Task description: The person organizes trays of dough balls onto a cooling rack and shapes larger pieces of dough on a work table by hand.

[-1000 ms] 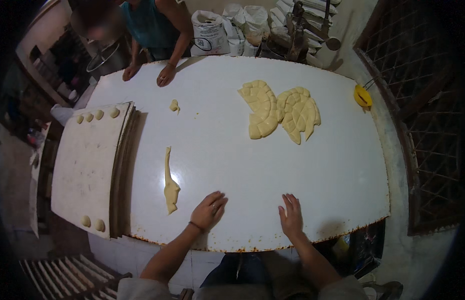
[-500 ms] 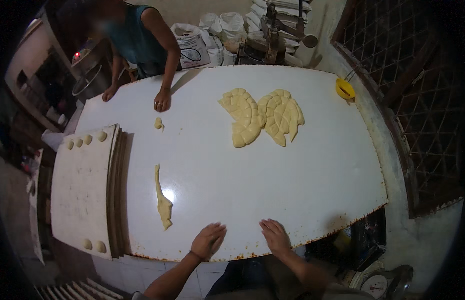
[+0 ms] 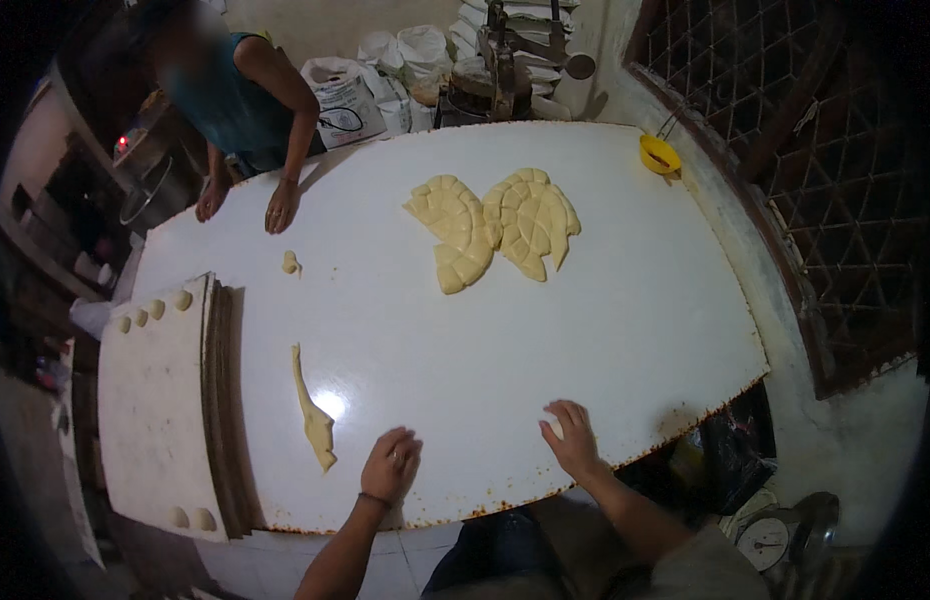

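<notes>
My left hand (image 3: 391, 460) rests low on the white table with curled fingers near a long strip of dough (image 3: 318, 430); whatever is under its palm is hidden. My right hand (image 3: 570, 435) is curled over a small pale piece that looks like dough, mostly covered by the fingers. Farther off lie two large flattened dough masses (image 3: 532, 215), scored into segments and touching, and a small scrap of dough (image 3: 290, 262).
Stacked boards (image 3: 160, 400) with several dough balls stand at the left. A co-worker (image 3: 255, 100) leans at the far edge, hands on the table (image 3: 685, 330). A yellow bowl (image 3: 657, 155) sits at the back right. White sacks (image 3: 340, 100), machinery and a barred window surround it.
The view has shifted. My hands came closer together, then my right hand moved rightward and forward, now curled over a pale piece. The co-worker's hand has moved down toward the small scrap.
</notes>
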